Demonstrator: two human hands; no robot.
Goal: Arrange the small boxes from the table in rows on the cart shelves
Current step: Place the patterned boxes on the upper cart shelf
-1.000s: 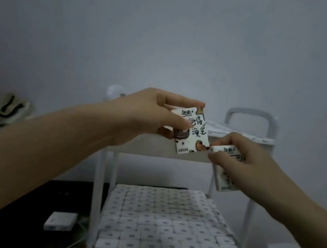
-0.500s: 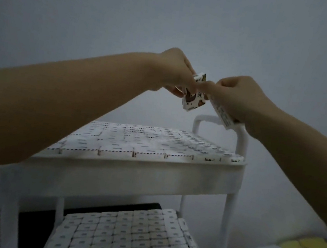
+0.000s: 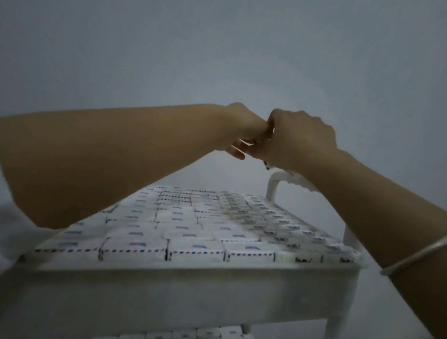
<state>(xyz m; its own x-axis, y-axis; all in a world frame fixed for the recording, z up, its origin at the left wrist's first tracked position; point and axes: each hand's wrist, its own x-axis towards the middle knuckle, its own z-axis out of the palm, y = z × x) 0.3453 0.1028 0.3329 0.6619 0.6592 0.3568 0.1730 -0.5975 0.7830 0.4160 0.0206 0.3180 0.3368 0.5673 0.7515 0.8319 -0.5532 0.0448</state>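
While my arms are hovering over the cart's top shelf (image 3: pixel 201 278), right hand (image 3: pixel 301 140) is curling round a small box (image 3: pixel 267 165), only a corner showing, left hand (image 3: pixel 246 128) is touching it, fingers curled, grip unclear, rows of boxes (image 3: pixel 196 231) are filling that shelf.

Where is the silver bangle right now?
In the head view, the silver bangle circles the right forearm at the frame's right edge, just right of the cart's top shelf.
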